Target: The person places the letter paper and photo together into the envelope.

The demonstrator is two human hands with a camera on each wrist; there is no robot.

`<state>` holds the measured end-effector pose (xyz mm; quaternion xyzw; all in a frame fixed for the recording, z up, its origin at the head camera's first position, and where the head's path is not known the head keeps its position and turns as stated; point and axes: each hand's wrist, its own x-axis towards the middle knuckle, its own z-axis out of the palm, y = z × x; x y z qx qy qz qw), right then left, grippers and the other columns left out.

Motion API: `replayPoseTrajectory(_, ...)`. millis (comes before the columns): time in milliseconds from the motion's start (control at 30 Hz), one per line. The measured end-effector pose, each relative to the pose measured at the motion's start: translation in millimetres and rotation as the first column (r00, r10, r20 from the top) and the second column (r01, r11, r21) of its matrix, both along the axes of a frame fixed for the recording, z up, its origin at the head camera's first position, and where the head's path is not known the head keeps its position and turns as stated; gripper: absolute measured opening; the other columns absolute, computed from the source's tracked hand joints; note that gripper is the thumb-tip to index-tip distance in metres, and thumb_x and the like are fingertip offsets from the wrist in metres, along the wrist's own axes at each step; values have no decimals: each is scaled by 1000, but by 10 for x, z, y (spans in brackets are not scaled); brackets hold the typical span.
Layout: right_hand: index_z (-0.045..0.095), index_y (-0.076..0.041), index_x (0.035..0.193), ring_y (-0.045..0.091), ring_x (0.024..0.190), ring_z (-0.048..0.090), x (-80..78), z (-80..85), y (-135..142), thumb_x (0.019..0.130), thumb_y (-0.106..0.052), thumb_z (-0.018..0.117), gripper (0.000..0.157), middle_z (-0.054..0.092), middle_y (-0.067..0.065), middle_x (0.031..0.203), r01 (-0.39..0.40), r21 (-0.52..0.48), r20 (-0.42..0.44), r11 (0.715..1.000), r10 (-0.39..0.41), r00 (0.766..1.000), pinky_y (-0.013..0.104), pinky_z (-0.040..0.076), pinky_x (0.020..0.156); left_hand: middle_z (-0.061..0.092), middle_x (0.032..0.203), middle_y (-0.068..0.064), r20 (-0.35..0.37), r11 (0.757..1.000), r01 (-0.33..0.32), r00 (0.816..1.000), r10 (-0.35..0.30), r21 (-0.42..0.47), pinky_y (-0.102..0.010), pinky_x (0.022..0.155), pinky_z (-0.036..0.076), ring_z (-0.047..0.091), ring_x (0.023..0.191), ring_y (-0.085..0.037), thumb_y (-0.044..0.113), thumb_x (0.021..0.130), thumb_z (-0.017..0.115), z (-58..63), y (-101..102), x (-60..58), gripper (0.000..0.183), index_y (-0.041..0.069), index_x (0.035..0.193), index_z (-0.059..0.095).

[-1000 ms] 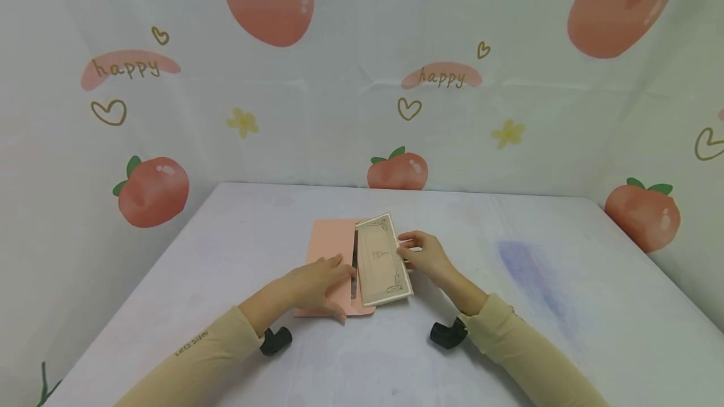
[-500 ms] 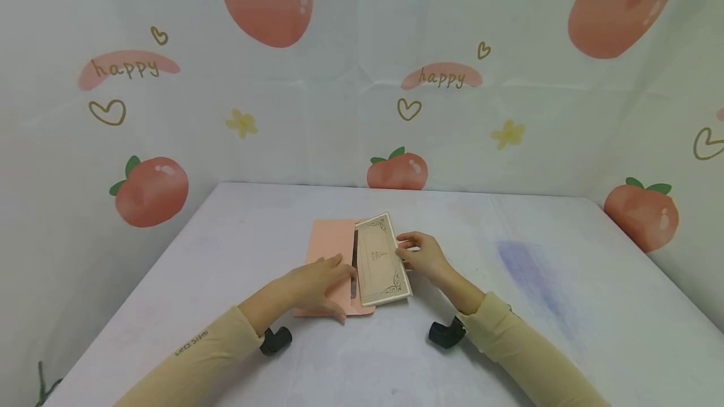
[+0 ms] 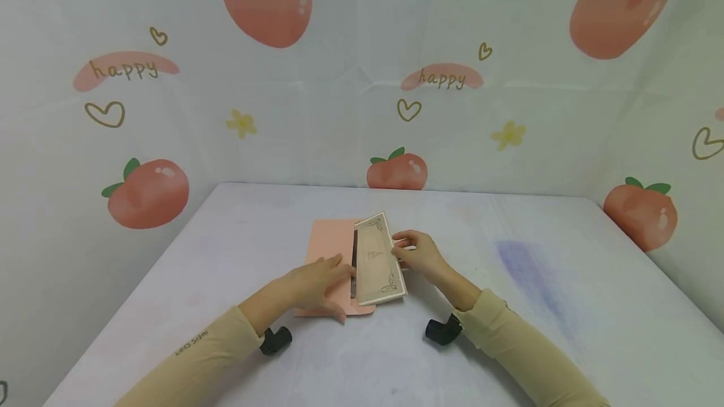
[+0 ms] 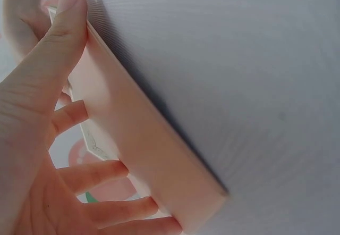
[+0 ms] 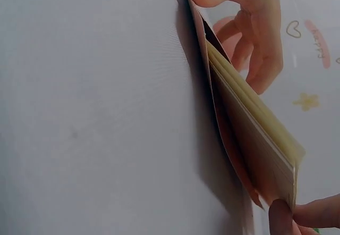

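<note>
A pink paper envelope (image 3: 330, 237) lies on the table with a narrow dark gap along its right part. My left hand (image 3: 318, 281) rests on it, fingers spread over the top and thumb at the near edge. In the left wrist view the fingertips (image 4: 114, 168) touch its face. A cream card with ornate corners (image 3: 376, 259) overlaps the envelope's right side. My right hand (image 3: 421, 255) pinches the card's right edge between thumb and fingers. From the right wrist, the layered card (image 5: 257, 118) slants up out of the envelope, its held edge raised.
A white table (image 3: 481, 357) spreads around the hands, with a purple smudge (image 3: 534, 275) to the right. Black wrist devices (image 3: 275, 340) sit under both sleeves. A white curtain printed with peaches (image 3: 398, 171) hangs behind the table.
My right hand has shifted slightly left, taking the card a little further left over the envelope. The left hand and the envelope have stayed in place.
</note>
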<state>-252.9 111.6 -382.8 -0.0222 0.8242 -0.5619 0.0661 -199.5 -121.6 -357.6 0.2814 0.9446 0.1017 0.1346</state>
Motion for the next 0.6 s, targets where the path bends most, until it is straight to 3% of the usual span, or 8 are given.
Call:
replayPoseTrajectory(233, 54, 8, 116, 11, 69, 64, 49, -26, -67, 84, 4, 59, 34, 61, 17, 94, 5, -21, 2, 1000, -5, 1000, 30, 58, 65, 35, 146, -23, -8, 1000, 14, 1000, -14, 11, -58, 98, 41, 40, 128, -49, 54, 67, 75, -16, -21, -8, 76, 22, 129, 47)
replayPoseTrajectory(467, 54, 9, 116, 8, 69, 61, 90, -60, -129, 82, 3, 63, 36, 60, 16, 93, -4, -30, -9, 1000, 4, 1000, 28, 57, 63, 44, 138, -15, -50, 999, 52, 997, -51, 17, -53, 86, 50, 51, 119, -40, 58, 65, 74, -61, -41, -15, 77, 23, 128, 46)
replayPoseTrajectory(600, 53, 9, 117, 9, 69, 62, 110, -62, -175, 82, 4, 62, 37, 60, 16, 94, -10, -32, -6, 999, 10, 1000, 28, 57, 64, 43, 139, -15, -56, 998, 55, 997, -54, 14, -54, 86, 50, 49, 120, -43, 59, 65, 73, -81, -51, -23, 78, 23, 128, 46)
